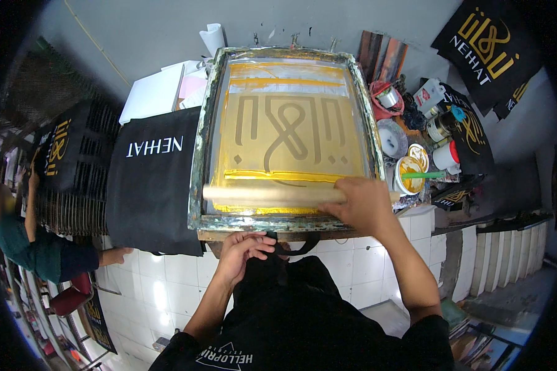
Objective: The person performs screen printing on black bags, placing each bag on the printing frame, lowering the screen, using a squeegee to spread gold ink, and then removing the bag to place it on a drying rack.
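Observation:
A wooden-framed printing screen lies in front of me, its mesh showing a large looping design under yellow-gold ink. My right hand grips the right part of a long wooden squeegee, which spans the near end of the mesh. A bright line of yellow ink runs just beyond the squeegee, and more ink lies along the near edge. Just below the frame's near side, my left hand has its fingers curled at a black fabric strap, which loops out from under the frame.
Black printed fabric lies left of the screen, beside a rack of black bags. On the right stand an ink tub with a green-handled tool, jars and bottles. Another person is at far left.

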`<control>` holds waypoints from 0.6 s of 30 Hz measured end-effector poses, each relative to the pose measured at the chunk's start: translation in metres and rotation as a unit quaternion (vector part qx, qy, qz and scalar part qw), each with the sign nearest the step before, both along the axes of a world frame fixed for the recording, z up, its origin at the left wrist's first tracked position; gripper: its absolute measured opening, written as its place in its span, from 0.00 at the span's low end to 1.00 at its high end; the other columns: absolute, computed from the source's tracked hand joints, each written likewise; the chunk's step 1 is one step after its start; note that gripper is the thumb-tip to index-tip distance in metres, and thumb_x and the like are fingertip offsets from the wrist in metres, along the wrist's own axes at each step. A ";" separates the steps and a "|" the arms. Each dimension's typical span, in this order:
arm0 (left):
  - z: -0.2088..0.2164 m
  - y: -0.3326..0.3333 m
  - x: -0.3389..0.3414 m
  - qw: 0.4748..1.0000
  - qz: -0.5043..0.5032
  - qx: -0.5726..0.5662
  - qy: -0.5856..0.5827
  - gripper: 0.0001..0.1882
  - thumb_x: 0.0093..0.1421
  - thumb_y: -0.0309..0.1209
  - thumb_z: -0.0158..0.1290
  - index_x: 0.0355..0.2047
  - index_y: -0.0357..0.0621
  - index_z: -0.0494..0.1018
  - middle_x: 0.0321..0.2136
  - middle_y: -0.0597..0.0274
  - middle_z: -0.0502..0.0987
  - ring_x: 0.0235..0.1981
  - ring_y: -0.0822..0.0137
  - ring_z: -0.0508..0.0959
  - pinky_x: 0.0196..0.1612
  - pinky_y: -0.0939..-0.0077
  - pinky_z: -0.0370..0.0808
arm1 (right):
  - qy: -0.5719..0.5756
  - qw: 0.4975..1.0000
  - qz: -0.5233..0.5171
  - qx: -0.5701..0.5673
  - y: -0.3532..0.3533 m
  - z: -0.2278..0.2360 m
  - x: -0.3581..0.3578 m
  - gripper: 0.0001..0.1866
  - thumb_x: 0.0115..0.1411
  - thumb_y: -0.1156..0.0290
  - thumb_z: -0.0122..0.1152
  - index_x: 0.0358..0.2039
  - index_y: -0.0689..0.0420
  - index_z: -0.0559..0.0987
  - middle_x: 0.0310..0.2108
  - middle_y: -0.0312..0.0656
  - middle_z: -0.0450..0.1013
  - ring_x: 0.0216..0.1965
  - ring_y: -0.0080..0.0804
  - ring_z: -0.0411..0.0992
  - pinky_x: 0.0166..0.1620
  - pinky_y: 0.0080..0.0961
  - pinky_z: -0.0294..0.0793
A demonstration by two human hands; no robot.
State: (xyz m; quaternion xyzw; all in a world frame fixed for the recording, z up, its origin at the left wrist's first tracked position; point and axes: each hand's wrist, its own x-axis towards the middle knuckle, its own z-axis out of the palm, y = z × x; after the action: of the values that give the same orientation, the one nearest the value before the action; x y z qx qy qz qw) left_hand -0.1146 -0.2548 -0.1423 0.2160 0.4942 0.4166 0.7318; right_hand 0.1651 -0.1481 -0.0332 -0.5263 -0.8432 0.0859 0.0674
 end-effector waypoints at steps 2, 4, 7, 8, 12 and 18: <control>-0.003 -0.001 -0.002 1.000 -0.006 -0.004 -0.015 0.15 0.61 0.23 0.49 0.46 0.28 0.74 0.40 0.41 0.82 0.37 0.59 0.85 0.36 0.73 0.82 | -0.020 1.000 0.019 -0.005 -0.014 -0.009 -0.004 0.21 0.46 0.54 0.74 0.31 0.57 0.78 0.33 0.45 0.79 0.37 0.44 0.79 0.37 0.39 0.76; 0.002 0.001 0.000 1.000 -0.002 -0.013 -0.012 0.16 0.60 0.25 0.51 0.46 0.26 0.73 0.40 0.39 0.82 0.37 0.56 0.86 0.37 0.71 0.83 | -0.026 0.999 0.024 0.008 -0.029 -0.021 -0.009 0.21 0.46 0.57 0.73 0.34 0.57 0.77 0.36 0.47 0.78 0.39 0.45 0.78 0.38 0.39 0.77; 0.001 0.000 -0.001 1.000 -0.010 -0.015 -0.014 0.16 0.60 0.26 0.50 0.46 0.26 0.73 0.40 0.40 0.82 0.37 0.56 0.85 0.38 0.70 0.83 | 0.011 0.986 0.069 0.152 -0.014 -0.041 -0.009 0.14 0.46 0.64 0.65 0.28 0.57 0.73 0.29 0.44 0.73 0.33 0.42 0.76 0.36 0.39 0.75; 0.002 0.001 -0.001 1.000 -0.012 -0.026 -0.007 0.16 0.60 0.25 0.48 0.46 0.26 0.73 0.41 0.40 0.82 0.38 0.56 0.85 0.38 0.70 0.82 | 0.021 0.981 0.068 0.183 -0.003 -0.047 -0.010 0.14 0.46 0.65 0.65 0.28 0.58 0.73 0.29 0.44 0.73 0.33 0.42 0.76 0.36 0.39 0.75; 0.006 0.001 -0.003 0.998 -0.003 -0.060 -0.016 0.15 0.59 0.21 0.47 0.46 0.27 0.73 0.42 0.40 0.82 0.39 0.56 0.85 0.40 0.69 0.83 | 0.011 0.992 0.046 0.116 0.079 -0.055 -0.015 0.16 0.47 0.64 0.69 0.32 0.57 0.74 0.35 0.47 0.76 0.39 0.47 0.76 0.39 0.44 0.75; 0.009 0.012 -0.002 0.985 0.027 -0.125 -0.113 0.21 0.59 0.22 0.46 0.52 0.20 0.67 0.48 0.35 0.78 0.50 0.46 0.81 0.55 0.56 0.79 | 0.010 0.992 -0.002 0.130 0.245 -0.052 -0.021 0.23 0.51 0.52 0.72 0.37 0.58 0.80 0.33 0.50 0.79 0.37 0.50 0.79 0.40 0.46 0.76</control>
State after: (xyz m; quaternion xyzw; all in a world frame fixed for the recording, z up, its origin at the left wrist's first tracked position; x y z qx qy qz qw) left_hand -0.1164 -0.2424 -0.1337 0.0608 0.4620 0.3930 0.7927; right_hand 0.1441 0.0969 -0.0853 -0.5136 -0.8457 -0.0188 0.1439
